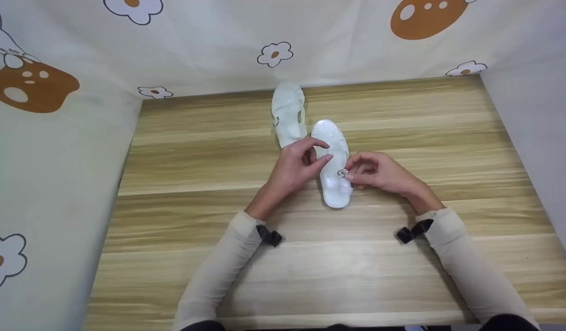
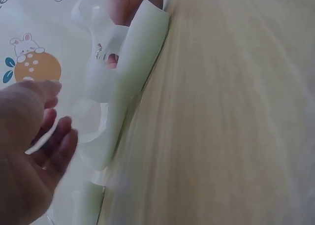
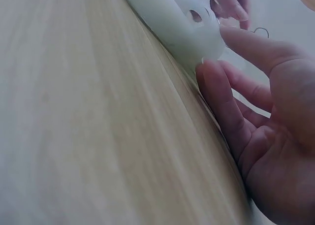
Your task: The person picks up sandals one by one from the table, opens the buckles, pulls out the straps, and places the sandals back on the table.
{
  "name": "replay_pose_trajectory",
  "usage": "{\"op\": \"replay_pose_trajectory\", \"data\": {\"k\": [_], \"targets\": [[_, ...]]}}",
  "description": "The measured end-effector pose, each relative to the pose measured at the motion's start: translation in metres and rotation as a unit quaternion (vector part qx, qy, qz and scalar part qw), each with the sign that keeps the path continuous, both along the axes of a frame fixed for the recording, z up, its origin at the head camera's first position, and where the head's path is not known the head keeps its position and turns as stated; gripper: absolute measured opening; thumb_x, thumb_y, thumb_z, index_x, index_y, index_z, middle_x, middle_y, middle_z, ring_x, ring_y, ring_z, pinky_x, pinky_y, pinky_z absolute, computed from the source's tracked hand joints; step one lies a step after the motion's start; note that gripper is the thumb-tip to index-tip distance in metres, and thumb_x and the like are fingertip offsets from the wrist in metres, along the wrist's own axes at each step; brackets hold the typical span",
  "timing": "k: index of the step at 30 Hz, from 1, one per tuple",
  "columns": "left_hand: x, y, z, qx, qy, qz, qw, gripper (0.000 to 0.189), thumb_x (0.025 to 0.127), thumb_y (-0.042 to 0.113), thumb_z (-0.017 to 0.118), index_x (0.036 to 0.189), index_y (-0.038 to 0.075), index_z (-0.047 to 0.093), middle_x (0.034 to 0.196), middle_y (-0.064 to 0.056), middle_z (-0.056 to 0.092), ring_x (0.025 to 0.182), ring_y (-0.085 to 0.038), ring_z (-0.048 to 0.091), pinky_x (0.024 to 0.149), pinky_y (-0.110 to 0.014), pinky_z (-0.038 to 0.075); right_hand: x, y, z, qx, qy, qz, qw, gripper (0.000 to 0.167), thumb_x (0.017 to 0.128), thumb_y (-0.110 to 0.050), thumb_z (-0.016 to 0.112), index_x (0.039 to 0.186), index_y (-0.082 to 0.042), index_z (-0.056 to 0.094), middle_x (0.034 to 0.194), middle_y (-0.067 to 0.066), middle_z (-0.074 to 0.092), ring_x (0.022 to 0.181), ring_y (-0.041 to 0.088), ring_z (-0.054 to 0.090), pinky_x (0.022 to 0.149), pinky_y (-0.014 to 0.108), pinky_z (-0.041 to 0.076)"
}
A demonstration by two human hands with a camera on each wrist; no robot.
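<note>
A white sandal (image 1: 331, 177) lies on the wooden table, toe away from me, with a silver buckle (image 1: 342, 173) on its right side. My right hand (image 1: 377, 174) is at that side. Its thumb and fingers pinch the sandal's edge by the buckle, and in the right wrist view the thumb (image 3: 256, 48) lies above and the fingertips lower on the sandal's side (image 3: 197, 43). Over the sandal's left edge my left hand (image 1: 297, 165) is bent with thumb and index finger apart, nothing between them. The left wrist view shows this hand (image 2: 29, 141) beside the sandal (image 2: 142, 43).
A second white sandal (image 1: 287, 110) lies farther back, left of the first, near the back wall cloth (image 1: 338, 50). Patterned cloth also hangs at the left (image 1: 58, 184) and right (image 1: 531, 82). Bare wood table (image 1: 338, 271) extends in front of the hands.
</note>
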State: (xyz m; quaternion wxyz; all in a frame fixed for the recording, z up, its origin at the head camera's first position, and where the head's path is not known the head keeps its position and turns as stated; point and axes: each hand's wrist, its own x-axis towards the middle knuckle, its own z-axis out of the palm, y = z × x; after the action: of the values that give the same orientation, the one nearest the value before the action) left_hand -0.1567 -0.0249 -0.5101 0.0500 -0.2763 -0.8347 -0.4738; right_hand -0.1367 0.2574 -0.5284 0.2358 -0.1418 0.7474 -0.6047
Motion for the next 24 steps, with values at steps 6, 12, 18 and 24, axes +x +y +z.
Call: {"op": "replay_pose_trajectory", "data": {"k": [6, 12, 18, 24], "targets": [[0.003, -0.001, -0.002, -0.062, -0.107, 0.007, 0.9923, 0.028, 0.103, 0.028, 0.077, 0.122, 0.008, 0.073, 0.088, -0.003, 0.078, 0.078, -0.01, 0.073, 0.071, -0.023, 0.059, 0.0, 0.001, 0.0, 0.016, 0.02, -0.008, 0.9996, 0.038, 0.095, -0.021, 0.087, 0.124, -0.005, 0.07, 0.103, 0.012, 0.079, 0.091, 0.017, 0.078, 0.08, 0.027, 0.064], [0.007, -0.001, 0.006, -0.05, -0.147, 0.029, 0.9874, 0.02, 0.105, 0.026, 0.073, 0.113, 0.009, 0.076, 0.098, -0.007, 0.082, 0.087, -0.014, 0.08, 0.076, -0.026, 0.064, -0.003, -0.001, 0.001, 0.014, 0.014, -0.016, 0.9997, 0.043, 0.092, -0.021, 0.089, 0.126, -0.005, 0.069, 0.108, 0.01, 0.078, 0.096, 0.017, 0.078, 0.083, 0.025, 0.063], [0.013, 0.003, 0.014, -0.05, -0.187, 0.023, 0.9808, 0.019, 0.106, 0.024, 0.07, 0.104, 0.007, 0.077, 0.088, -0.006, 0.083, 0.07, -0.015, 0.079, 0.058, -0.024, 0.057, -0.001, -0.001, 0.004, 0.016, -0.005, -0.024, 0.9996, 0.05, 0.092, -0.022, 0.09, 0.133, -0.005, 0.067, 0.115, 0.013, 0.078, 0.102, 0.018, 0.079, 0.086, 0.026, 0.063], [0.016, 0.008, 0.018, -0.077, -0.148, 0.046, 0.9849, 0.016, 0.104, 0.025, 0.072, 0.104, 0.011, 0.081, 0.106, -0.004, 0.084, 0.099, -0.011, 0.08, 0.086, -0.028, 0.063, 0.003, -0.003, 0.005, 0.007, -0.001, -0.033, 0.9994, 0.051, 0.092, -0.021, 0.089, 0.134, -0.004, 0.066, 0.119, 0.014, 0.076, 0.102, 0.017, 0.078, 0.085, 0.025, 0.063]]}}
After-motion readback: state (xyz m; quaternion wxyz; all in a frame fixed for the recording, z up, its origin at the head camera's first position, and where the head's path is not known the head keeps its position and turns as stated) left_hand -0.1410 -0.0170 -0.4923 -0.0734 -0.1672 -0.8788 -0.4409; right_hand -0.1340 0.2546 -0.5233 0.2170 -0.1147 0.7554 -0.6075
